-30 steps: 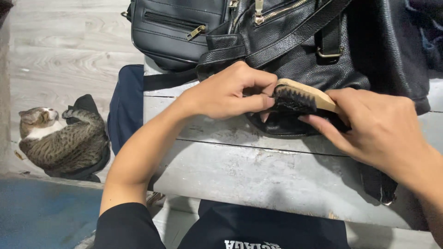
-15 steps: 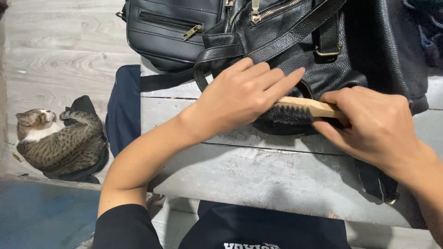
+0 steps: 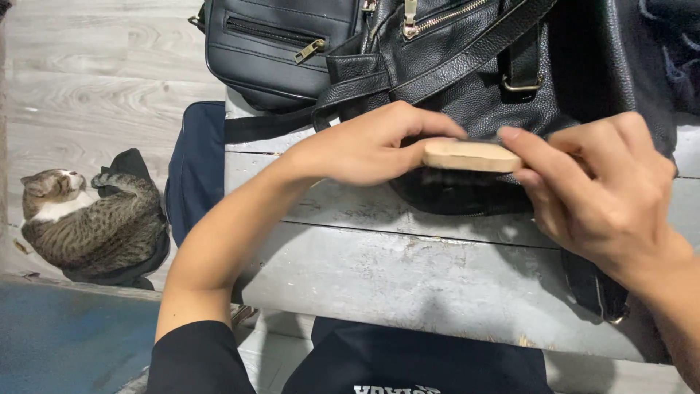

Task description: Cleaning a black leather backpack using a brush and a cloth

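Brush, a pale wooden block turned back-up, sits at the frame's centre against the black leather bag, held between both hands. Left hand pinches its near end with fingers curled; right hand grips the far end with fingers bent around it. The bag overhangs the grey table at 12 o'clock, with bare planks toward 6. At 9 o'clock, past the table's edge, a tabby cat lies on the floor.

Both hands close together — fingers curled
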